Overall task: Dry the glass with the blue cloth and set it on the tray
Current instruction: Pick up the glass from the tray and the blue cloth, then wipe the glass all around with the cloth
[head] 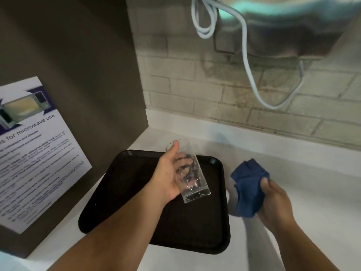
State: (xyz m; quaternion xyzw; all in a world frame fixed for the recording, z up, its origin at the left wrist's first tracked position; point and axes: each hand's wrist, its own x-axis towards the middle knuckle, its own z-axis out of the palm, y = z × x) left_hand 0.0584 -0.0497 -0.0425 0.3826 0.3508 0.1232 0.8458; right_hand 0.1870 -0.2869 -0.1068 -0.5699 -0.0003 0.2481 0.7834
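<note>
My left hand grips a tall clear glass, tilted with its mouth away from me and its base toward me. The glass hangs above the black tray, which lies on the white counter. My thumb lies along the glass near its rim and my fingers show through its wall. My right hand holds a bunched blue cloth to the right of the tray, just above the counter. Cloth and glass are apart.
A dark panel with a microwave-use notice stands close on the left. A tiled wall runs behind the white counter. A pale cable loops down from an appliance at the upper right.
</note>
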